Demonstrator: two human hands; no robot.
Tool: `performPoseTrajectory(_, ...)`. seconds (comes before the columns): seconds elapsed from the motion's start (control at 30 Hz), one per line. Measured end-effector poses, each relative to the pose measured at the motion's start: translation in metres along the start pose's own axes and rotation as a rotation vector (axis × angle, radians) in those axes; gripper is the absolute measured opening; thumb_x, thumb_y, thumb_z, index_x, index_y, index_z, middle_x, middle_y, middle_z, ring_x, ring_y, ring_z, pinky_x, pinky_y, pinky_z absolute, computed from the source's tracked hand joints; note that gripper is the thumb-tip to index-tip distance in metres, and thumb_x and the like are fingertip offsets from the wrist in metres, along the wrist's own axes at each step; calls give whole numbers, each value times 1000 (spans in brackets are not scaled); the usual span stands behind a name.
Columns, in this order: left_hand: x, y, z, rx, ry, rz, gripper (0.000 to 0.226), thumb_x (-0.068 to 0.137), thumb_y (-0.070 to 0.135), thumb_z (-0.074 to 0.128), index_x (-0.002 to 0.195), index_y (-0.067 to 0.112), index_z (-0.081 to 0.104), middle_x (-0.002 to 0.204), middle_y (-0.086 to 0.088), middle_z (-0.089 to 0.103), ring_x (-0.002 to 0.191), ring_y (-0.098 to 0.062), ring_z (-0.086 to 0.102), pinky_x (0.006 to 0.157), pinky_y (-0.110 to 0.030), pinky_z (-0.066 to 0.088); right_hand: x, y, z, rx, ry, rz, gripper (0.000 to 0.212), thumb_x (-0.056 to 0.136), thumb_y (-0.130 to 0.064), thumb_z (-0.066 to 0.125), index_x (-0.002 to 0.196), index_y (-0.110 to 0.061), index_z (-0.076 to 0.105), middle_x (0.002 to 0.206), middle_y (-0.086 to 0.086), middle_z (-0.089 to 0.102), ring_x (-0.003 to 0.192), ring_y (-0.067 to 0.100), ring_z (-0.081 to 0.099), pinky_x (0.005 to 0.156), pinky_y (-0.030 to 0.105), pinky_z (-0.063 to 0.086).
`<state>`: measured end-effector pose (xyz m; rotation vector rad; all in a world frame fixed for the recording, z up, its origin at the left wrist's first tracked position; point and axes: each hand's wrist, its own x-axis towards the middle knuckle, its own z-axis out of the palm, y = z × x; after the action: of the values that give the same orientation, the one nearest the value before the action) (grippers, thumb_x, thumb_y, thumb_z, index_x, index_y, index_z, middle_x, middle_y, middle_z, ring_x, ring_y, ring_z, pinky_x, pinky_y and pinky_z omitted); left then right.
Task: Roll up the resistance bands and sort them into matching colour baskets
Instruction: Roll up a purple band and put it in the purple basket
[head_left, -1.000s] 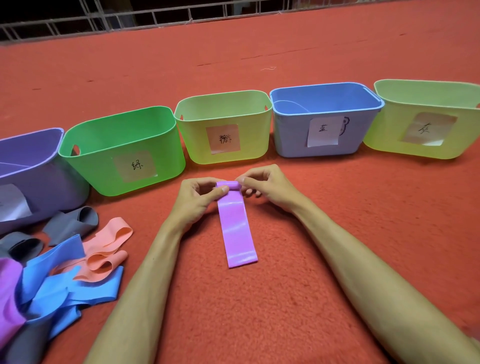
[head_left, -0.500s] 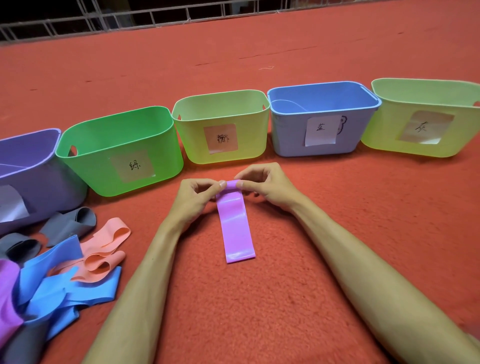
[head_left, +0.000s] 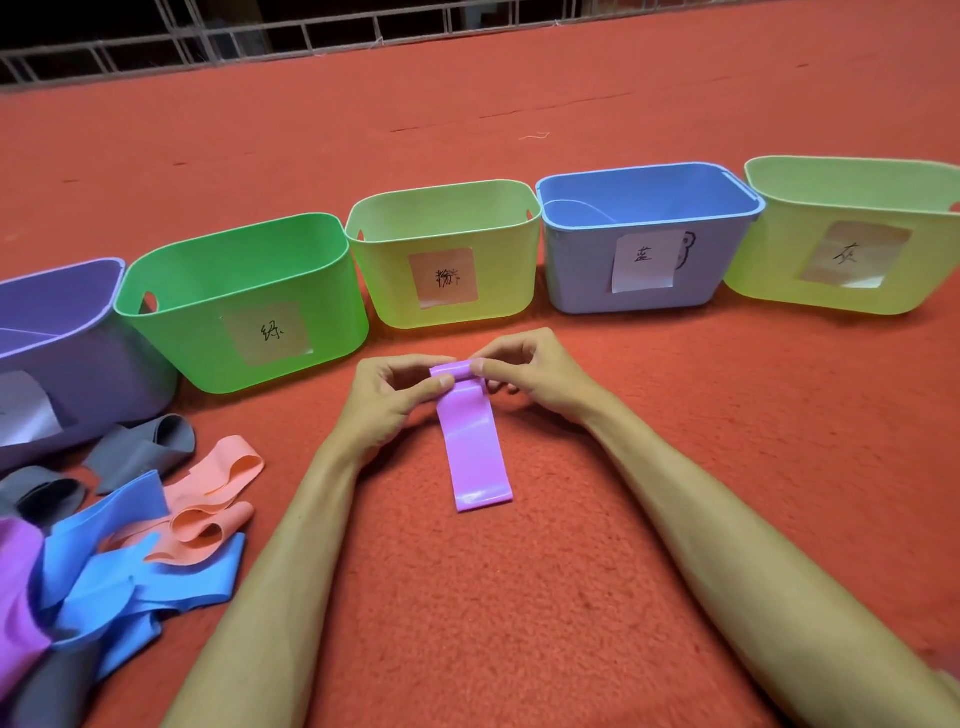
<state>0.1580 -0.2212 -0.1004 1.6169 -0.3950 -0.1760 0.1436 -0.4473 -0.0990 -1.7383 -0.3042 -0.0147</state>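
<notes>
At the far left of my view stands a purple basket (head_left: 104, 379), cut off by the frame edge, with a paper label on its wall; in front of it a loose heap lies on the red carpet (head_left: 519, 597): grey bands (head_left: 140, 447) nearest the basket, salmon bands (head_left: 208, 514) to their right, blue bands (head_left: 130, 582) tangled below them, and a purple strip (head_left: 15, 587) at the very edge. Next in the row I see a green basket (head_left: 197, 338), with a yellow-green basket (head_left: 389, 291) just beside it; both carry handwritten labels. In front of these two, the left hand (head_left: 384, 400) pinches the left side of a small roll at the far end of the purple band (head_left: 475, 447), thumb on the near side; the right hand (head_left: 540, 374) pinches the roll's other side the same way; both hands are closed on that band. The rest of the band lies flat on the carpet, running back toward me between the forearms. Further right stands a labelled blue basket (head_left: 582, 270) with a thin blue strip showing inside; last comes a second yellow-green basket (head_left: 763, 260), just beside it, its right side out of frame.
</notes>
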Motion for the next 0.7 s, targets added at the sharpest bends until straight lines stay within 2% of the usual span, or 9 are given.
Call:
performPoseTrajectory(0.1, 2, -1, -1, 61, 6, 47, 30, 86, 3, 79, 116, 2, 76, 112, -13, 78, 102, -19, 72, 97, -37, 56, 0, 1, 0, -1, -3, -2, 16, 96, -8, 71, 105, 4, 76, 77, 0, 73, 67, 5, 60, 59, 14, 44)
performPoseTrajectory(0.2, 2, 0, 0, 71, 0, 50, 28, 87, 3, 78, 115, 4, 76, 110, -13, 78, 99, -17, 71, 94, -30, 55, -1, 1, -2, 4, -4, -7, 17, 96, -8, 71, 108, 3, 76, 80, 0, 74, 69, 4, 61, 58, 15, 44)
performPoseTrajectory(0.3, 2, 1, 3, 89, -37, 12, 19, 92, 10, 75, 110, 4, 77, 97, -6, 79, 88, -13, 69, 84, -27, 54, -1, 2, -4, 18, 6, 4, 18, 95, -9, 73, 111, 0, 76, 85, -1, 77, 72, 4, 65, 58, 17, 46)
performPoseTrajectory(0.4, 2, 0, 4, 65, -35, -23, 13, 95, 13, 71, 100, 2, 77, 83, -2, 74, 79, -12, 64, 74, -25, 52, -2, 2, -4, 50, 7, -5, 21, 92, -1, 74, 112, 6, 73, 88, 3, 77, 74, 3, 67, 60, 14, 47)
performPoseTrajectory(0.47, 1, 1, 4, 67, -39, -8, 12, 96, 8, 70, 101, 0, 76, 87, -5, 76, 79, -10, 67, 73, -22, 54, -3, 1, -3, 69, 5, -13, 24, 90, 5, 73, 113, 10, 71, 88, 4, 76, 73, 1, 68, 61, 12, 47)
performPoseTrajectory(0.57, 0, 2, 5, 93, -49, 41, 18, 95, 2, 69, 110, -6, 74, 99, -13, 78, 84, -10, 70, 78, -20, 55, -1, 2, -3, 44, -5, -4, 23, 89, 4, 75, 111, 8, 71, 86, 9, 74, 71, 4, 65, 60, 13, 45)
performPoseTrajectory(0.63, 0, 3, 4, 67, -51, 45, 21, 94, 1, 70, 113, -6, 74, 108, -19, 77, 91, -15, 71, 83, -24, 57, 1, 1, -1, 18, -10, 26, 22, 91, -1, 74, 112, 3, 71, 84, 12, 73, 70, 7, 63, 60, 15, 44)
performPoseTrajectory(0.7, 1, 2, 2, 58, -55, 56, 24, 92, 1, 72, 115, -4, 74, 111, -19, 77, 97, -18, 71, 89, -29, 57, 3, -1, 0, 1, -22, 53, 16, 94, -7, 72, 109, -1, 73, 79, 7, 72, 69, 7, 61, 60, 13, 44)
